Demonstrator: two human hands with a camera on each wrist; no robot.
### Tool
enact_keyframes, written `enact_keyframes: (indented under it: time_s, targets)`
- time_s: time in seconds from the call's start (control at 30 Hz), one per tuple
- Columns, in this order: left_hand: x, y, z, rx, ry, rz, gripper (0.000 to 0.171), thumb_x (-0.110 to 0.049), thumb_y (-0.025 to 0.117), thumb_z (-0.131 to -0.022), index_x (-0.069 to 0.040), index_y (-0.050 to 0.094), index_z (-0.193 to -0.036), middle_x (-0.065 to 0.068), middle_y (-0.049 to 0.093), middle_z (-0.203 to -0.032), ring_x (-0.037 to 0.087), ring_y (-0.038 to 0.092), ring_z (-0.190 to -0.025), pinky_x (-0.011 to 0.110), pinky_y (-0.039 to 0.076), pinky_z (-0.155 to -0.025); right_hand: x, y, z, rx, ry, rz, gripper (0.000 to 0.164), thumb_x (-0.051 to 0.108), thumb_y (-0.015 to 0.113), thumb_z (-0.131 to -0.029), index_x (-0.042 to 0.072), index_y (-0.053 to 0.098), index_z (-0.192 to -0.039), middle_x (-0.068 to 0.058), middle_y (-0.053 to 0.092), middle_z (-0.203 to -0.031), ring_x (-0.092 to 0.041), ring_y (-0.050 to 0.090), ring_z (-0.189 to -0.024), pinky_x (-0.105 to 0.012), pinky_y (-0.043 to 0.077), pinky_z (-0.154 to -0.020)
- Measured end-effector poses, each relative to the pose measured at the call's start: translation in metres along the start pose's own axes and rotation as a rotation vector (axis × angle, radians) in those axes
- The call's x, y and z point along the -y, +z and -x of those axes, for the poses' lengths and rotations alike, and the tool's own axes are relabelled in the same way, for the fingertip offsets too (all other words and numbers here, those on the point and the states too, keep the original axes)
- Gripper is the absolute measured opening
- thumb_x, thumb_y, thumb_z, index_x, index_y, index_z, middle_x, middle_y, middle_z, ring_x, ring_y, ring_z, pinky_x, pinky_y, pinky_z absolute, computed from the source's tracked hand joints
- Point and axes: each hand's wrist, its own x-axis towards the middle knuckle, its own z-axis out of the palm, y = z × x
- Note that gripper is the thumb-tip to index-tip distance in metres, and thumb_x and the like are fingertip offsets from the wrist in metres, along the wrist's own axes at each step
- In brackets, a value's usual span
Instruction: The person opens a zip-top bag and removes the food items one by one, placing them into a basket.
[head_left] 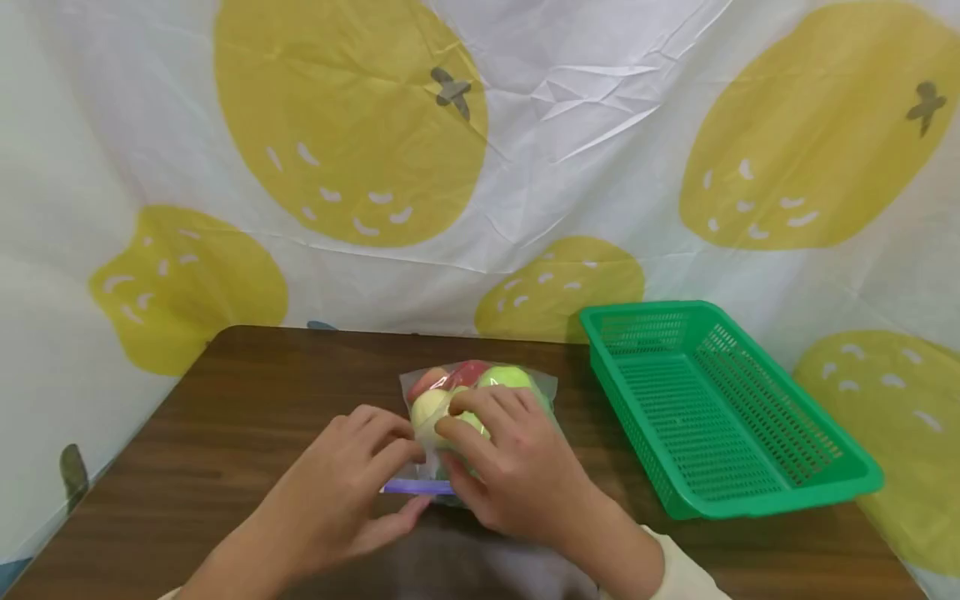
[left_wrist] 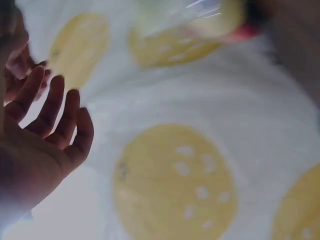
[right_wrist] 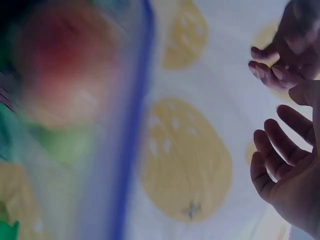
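Observation:
A clear zip bag (head_left: 546,385) of fruit lies on the brown table. Through its plastic show red fruit (head_left: 430,379), a green one (head_left: 506,377) and a pale yellow one (head_left: 430,410). Its purple zip strip (head_left: 408,486) faces me. My left hand (head_left: 352,475) is at the bag's near left corner, fingers bent loosely and thumb beside the strip. Over the bag's right part reaches my right hand (head_left: 517,467); whether its fingertips touch the plastic I cannot tell. In the right wrist view the blurred strip (right_wrist: 132,125) passes close by, and the loosely curled fingers (right_wrist: 272,155) hold nothing.
A green plastic basket (head_left: 671,417) with slotted walls stands at the table's right side. Behind the table (head_left: 202,467) hangs a white cloth (head_left: 570,167) printed with large yellow fruit.

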Motion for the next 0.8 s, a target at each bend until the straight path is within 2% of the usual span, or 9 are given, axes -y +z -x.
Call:
enact_keyframes:
  time_s: [0.1,0.17,0.27,0.37,0.5,0.8]
  targets:
    - [0.005,0.010,0.026,0.086,-0.042,-0.082,0.055,-0.034,0.092,-0.055,-0.013,0.066,-0.098,0.007,0.061,-0.102,0.026,0.053,-0.094,0.044,0.048,-0.065,0.008,0.015,0.009,0.053,-0.044,0.034,0.023,0.023,0.074,-0.074,0.013,0.068,-0.094,-0.005,0.066,-0.095,-0.022,0.057,-0.083,-0.036,0.047,-0.064]
    - [0.012,0.017,0.040,0.131,-0.068,-0.128,0.063,-0.032,0.094,-0.049,-0.014,0.065,-0.102,0.008,0.060,-0.105,0.028,0.052,-0.095,0.046,0.047,-0.066,0.013,0.024,0.014,0.096,-0.054,0.032,0.023,0.027,0.073,-0.076,0.015,0.069,-0.094,-0.003,0.065,-0.095,-0.020,0.056,-0.082,-0.034,0.045,-0.063]
    - [0.023,0.028,0.054,0.131,-0.078,-0.187,0.058,-0.021,0.092,-0.052,-0.014,0.064,-0.102,0.009,0.060,-0.104,0.029,0.053,-0.091,0.046,0.047,-0.065,0.017,0.036,0.020,0.130,-0.061,0.014,0.022,0.030,0.074,-0.077,0.016,0.068,-0.093,-0.002,0.065,-0.096,-0.019,0.055,-0.082,-0.032,0.044,-0.062]
    - [0.033,0.037,0.061,0.110,-0.070,-0.231,0.048,-0.014,0.088,-0.057,-0.015,0.064,-0.100,0.008,0.061,-0.102,0.029,0.054,-0.088,0.045,0.047,-0.064,0.019,0.044,0.024,0.153,-0.059,0.010,0.023,0.031,0.075,-0.078,0.016,0.067,-0.093,-0.002,0.064,-0.097,-0.019,0.054,-0.083,-0.031,0.042,-0.062]
    - [0.040,0.045,0.066,0.116,-0.049,-0.252,0.037,-0.014,0.084,-0.063,-0.015,0.064,-0.094,0.006,0.062,-0.096,0.027,0.054,-0.084,0.044,0.046,-0.063,0.019,0.051,0.027,0.173,-0.058,0.015,0.023,0.032,0.074,-0.078,0.017,0.068,-0.094,-0.001,0.063,-0.097,-0.019,0.052,-0.082,-0.031,0.041,-0.061]
    - [0.045,0.046,0.071,0.100,-0.032,-0.247,0.019,-0.017,0.074,-0.068,-0.011,0.064,-0.083,0.003,0.062,-0.085,0.024,0.054,-0.081,0.040,0.043,-0.062,0.015,0.055,0.026,0.173,-0.009,0.002,0.018,0.027,0.072,-0.081,0.015,0.068,-0.094,-0.002,0.062,-0.098,-0.020,0.052,-0.082,-0.033,0.043,-0.062]
